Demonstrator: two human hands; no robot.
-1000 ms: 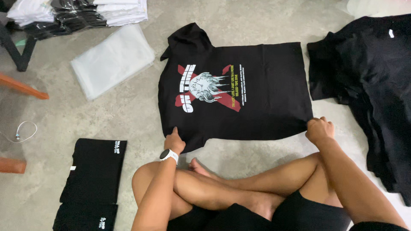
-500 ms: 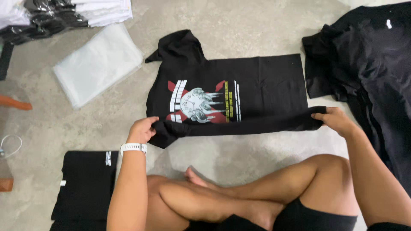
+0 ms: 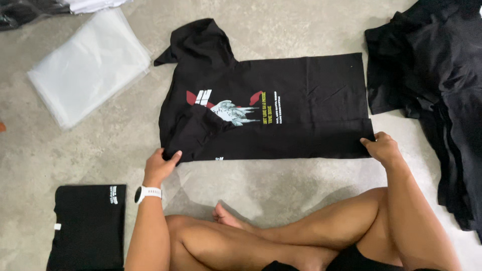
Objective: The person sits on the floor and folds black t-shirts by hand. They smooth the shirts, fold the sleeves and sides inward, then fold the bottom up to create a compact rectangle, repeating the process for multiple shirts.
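Black printed cotton t-shirt [image 3: 281, 108] lies flat on the grey concrete floor [image 3: 281, 183]. Left hand [image 3: 159, 166] pinches its near-left folded edge; right hand [image 3: 382, 148] pinches the near-right edge. Recommended: keep the fold line straight, taut, wrinkle-free.

Your one head camera looks steeply down from above your crossed legs at the concrete floor [image 3: 281, 185], close enough to fill the frame.

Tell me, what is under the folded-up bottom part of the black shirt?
The flap covers the lower half of the shirt picture; only its top shows. Both hands, left and right, hold the flap.
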